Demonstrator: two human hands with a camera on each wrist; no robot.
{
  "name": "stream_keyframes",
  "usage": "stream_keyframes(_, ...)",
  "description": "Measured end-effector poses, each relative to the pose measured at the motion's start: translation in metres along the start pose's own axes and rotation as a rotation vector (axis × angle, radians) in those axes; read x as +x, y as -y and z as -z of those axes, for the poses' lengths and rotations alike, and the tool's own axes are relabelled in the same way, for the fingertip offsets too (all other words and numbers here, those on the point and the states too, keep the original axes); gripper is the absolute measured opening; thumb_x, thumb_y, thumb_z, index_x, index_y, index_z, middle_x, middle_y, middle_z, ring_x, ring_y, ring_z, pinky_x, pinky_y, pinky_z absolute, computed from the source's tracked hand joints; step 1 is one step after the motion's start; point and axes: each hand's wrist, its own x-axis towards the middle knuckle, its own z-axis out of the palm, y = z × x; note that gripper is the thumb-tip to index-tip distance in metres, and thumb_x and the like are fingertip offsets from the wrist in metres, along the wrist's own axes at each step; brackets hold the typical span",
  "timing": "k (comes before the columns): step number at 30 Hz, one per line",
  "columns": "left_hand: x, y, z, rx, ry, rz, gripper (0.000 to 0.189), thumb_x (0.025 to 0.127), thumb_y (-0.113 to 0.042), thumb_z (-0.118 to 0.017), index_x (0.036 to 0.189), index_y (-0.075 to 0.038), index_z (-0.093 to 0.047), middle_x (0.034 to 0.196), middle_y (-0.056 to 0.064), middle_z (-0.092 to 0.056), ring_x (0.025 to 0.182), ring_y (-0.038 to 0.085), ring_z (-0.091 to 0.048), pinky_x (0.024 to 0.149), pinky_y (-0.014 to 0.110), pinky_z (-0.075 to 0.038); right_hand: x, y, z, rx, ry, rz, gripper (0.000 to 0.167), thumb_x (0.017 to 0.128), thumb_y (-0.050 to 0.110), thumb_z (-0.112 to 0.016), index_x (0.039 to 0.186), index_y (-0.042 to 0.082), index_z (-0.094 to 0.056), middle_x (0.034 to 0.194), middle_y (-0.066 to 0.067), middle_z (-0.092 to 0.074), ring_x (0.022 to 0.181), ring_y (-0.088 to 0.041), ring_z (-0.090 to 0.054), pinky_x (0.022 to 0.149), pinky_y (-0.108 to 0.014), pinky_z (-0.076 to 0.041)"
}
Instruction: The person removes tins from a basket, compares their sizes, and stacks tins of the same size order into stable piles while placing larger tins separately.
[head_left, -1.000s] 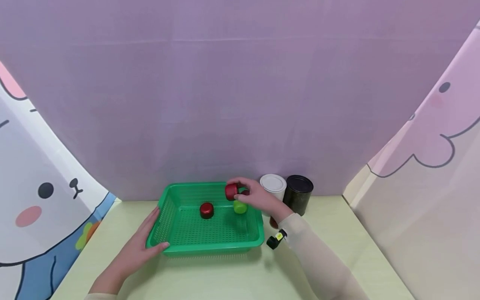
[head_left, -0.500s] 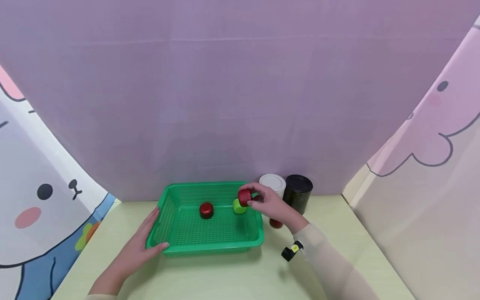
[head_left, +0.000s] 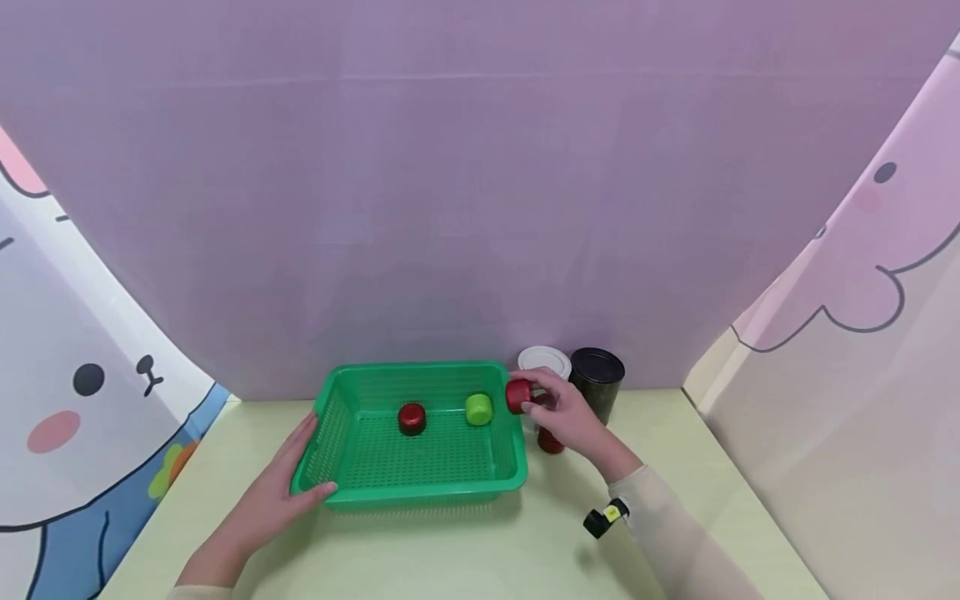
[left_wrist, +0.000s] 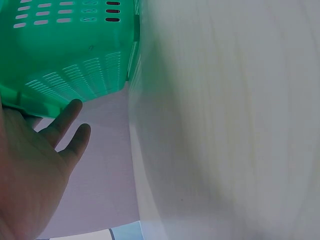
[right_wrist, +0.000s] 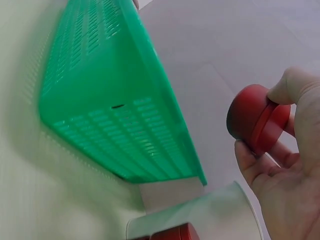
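Note:
My left hand (head_left: 273, 496) rests against the left end of a green plastic basket (head_left: 420, 497), thumb at the near corner and fingers along the side. In the left wrist view the visible fingers (left_wrist: 65, 122) look fairly straight and touch the basket's outer wall. My right hand (head_left: 570, 417) pinches a small round red tin (head_left: 518, 396) in the air at the basket's right rim; the right wrist view shows the tin (right_wrist: 255, 117) tilted between thumb and fingers. Inside the basket, apart, lie another red tin (head_left: 412, 419) and a lime-green tin (head_left: 478, 409).
Behind my right hand stand a white canister (head_left: 545, 359) and a black-lidded canister (head_left: 597, 379). A red object (head_left: 551, 442) sits on the pale table (head_left: 420, 558) right of the basket. A purple cloth (head_left: 450, 208) hangs behind, with patterned cloths at both sides.
My right hand has moved right with the red tin, from above the basket's inside to its right rim, uncovering the lime-green tin. The left hand and basket stay about where they were.

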Motion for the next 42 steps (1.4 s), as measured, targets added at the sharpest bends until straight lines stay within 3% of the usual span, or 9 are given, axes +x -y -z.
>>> stream_keyframes(10,0.001,0.001,0.0,0.003,0.002,0.007,0.109,0.098,-0.031,-0.086,0.179,-0.015,-0.014,0.184,0.018,-0.013,0.164,0.056,-0.016,0.114,0.086,-0.028,-0.015,-0.008,0.015,-0.073,-0.132,-0.029,0.056,0.102,-0.007,-0.069,0.155,0.009,-0.065,0.139,-0.01,-0.062,0.115,-0.03,-0.066,0.097,-0.037,-0.058)
stream_keyframes(16,0.001,0.002,-0.001,-0.003,0.001,0.007,0.109,0.098,-0.03,-0.086,0.179,-0.015,-0.014,0.184,0.018,-0.013,0.165,0.055,-0.015,0.116,0.083,-0.027,-0.021,-0.008,0.021,-0.103,-0.144,-0.003,0.055,0.1,-0.008,-0.071,0.154,0.004,-0.065,0.138,-0.011,-0.063,0.119,-0.028,-0.063,0.099,-0.033,-0.058)
stream_keyframes(21,0.001,0.003,-0.001,-0.007,-0.001,0.004,0.109,0.098,-0.029,-0.086,0.179,-0.015,-0.015,0.184,0.018,-0.013,0.165,0.055,-0.015,0.117,0.081,-0.025,-0.025,-0.011,0.024,-0.092,-0.143,-0.017,0.052,0.1,-0.007,-0.073,0.151,0.003,-0.065,0.132,-0.012,-0.066,0.11,-0.03,-0.068,0.095,-0.029,-0.059)
stream_keyframes(29,0.001,0.004,-0.001,-0.013,0.006,0.014,0.109,0.099,-0.03,-0.086,0.18,-0.016,-0.013,0.186,0.011,-0.01,0.165,0.055,-0.014,0.116,0.085,-0.026,-0.031,-0.015,0.028,-0.089,-0.162,-0.057,0.051,0.101,-0.001,-0.074,0.15,0.003,-0.063,0.124,-0.015,-0.073,0.105,-0.031,-0.071,0.09,-0.035,-0.061)
stream_keyframes(37,0.002,0.0,0.001,-0.009,0.001,0.011,0.108,0.099,-0.03,-0.085,0.179,-0.016,-0.015,0.186,0.011,-0.011,0.165,0.053,-0.015,0.121,0.078,-0.024,-0.034,-0.023,0.033,-0.122,-0.181,0.006,0.049,0.101,-0.002,-0.075,0.149,0.003,-0.068,0.134,-0.013,-0.069,0.113,-0.027,-0.067,0.097,-0.037,-0.06)
stream_keyframes(42,0.002,-0.002,0.002,-0.017,0.004,0.011,0.109,0.097,-0.029,-0.086,0.179,-0.017,-0.015,0.185,0.014,-0.013,0.165,0.054,-0.016,0.119,0.08,-0.026,-0.035,-0.027,0.034,-0.163,-0.195,0.014,0.049,0.1,-0.001,-0.078,0.148,0.004,-0.069,0.135,-0.012,-0.068,0.113,-0.026,-0.067,0.094,-0.036,-0.06)
